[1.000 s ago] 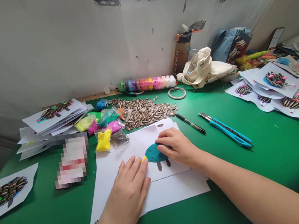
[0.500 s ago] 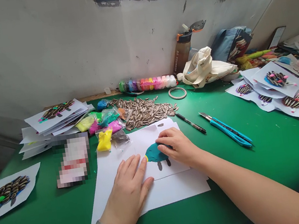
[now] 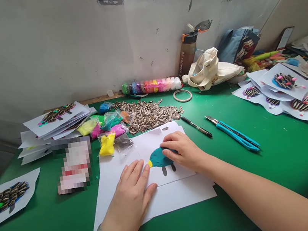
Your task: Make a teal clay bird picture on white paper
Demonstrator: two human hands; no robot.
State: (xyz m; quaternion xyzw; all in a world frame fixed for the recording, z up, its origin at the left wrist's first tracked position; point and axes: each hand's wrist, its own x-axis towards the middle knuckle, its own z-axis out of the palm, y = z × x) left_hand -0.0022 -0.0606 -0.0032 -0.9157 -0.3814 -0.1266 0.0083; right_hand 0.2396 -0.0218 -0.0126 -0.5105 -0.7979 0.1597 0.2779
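A teal clay shape [image 3: 158,158] with a small yellow tip and two dark legs lies on a white paper sheet [image 3: 165,191] on the green table [image 3: 278,154]. My right hand [image 3: 184,150] rests on the clay's right edge, fingers curled and pressing down on it. My left hand [image 3: 131,198] lies flat on the paper just left of the clay, fingers stretched out, a silver bracelet on the wrist.
A heap of sunflower seeds [image 3: 149,114] and small bags of coloured clay [image 3: 105,132] lie behind the paper. A black pen [image 3: 196,126] and a blue utility knife [image 3: 233,133] lie to the right. Finished seed pictures [image 3: 56,118] stack at left and right.
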